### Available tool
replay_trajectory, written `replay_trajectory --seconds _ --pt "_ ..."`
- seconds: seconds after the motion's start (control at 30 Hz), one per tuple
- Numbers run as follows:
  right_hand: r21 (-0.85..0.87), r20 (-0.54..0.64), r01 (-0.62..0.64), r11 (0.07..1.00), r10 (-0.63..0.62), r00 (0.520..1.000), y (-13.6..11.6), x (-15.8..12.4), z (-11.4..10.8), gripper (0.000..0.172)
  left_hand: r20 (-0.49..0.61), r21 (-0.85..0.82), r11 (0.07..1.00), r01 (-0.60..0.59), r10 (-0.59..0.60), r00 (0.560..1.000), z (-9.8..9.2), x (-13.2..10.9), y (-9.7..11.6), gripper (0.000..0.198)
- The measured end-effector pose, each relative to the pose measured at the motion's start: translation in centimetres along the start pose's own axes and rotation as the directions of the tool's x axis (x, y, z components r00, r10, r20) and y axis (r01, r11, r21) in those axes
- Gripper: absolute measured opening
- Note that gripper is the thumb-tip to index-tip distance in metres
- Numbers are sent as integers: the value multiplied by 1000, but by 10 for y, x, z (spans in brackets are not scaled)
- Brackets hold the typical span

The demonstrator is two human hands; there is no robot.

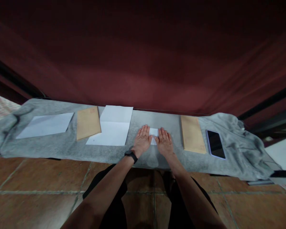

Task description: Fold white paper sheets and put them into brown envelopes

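Note:
A small folded sheet of white paper [153, 132] lies on the grey cloth between my hands, partly covered by them. My left hand [142, 140], with a dark band on the wrist, rests flat on the paper's left side, fingers stretched away from me. On the right side, my right hand [164, 141] lies flat as well, its fingers extended. The two thumbs point toward each other over the paper. Left of my hands is a larger white sheet [114, 130] with a crease across it, its left edge partly under a brown envelope [88, 123].
The grey cloth [61, 148] covers a long narrow surface against a dark red hanging [143, 82]. Another white sheet [46, 125] lies at far left. To the right are a stack of brown envelopes [193, 134] and a phone [216, 144]. Tiled floor [38, 184] shows below.

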State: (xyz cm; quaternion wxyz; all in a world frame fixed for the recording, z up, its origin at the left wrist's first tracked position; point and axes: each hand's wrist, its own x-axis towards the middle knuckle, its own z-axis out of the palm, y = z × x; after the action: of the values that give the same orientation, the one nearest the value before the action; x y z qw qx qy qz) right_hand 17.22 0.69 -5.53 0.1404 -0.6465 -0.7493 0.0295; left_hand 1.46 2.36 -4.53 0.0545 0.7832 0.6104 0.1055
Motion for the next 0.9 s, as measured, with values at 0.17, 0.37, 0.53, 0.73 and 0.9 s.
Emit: replay_trajectory --seconds 0.17,0.37,0.53,0.73,0.9 --pt "-34 -13 -36 999 36 999 10 -3 0 62 -18 21 999 49 -49 999 -3 -9 -5 63" --pt "-37 -36 -75 997 73 997 21 -8 -8 58 7 60 997 53 -53 999 -17 -24 -9 64" --pt "10 54 -8 1000 7 999 26 -8 -21 60 111 75 974 -214 205 972 -30 -40 -7 58" --pt "101 242 167 981 -187 952 30 -13 -36 72 227 163 916 -367 327 917 -50 -32 -4 47" --pt "117 233 199 973 -222 947 34 -13 -43 67 207 173 899 -403 367 907 -60 -24 -9 43"
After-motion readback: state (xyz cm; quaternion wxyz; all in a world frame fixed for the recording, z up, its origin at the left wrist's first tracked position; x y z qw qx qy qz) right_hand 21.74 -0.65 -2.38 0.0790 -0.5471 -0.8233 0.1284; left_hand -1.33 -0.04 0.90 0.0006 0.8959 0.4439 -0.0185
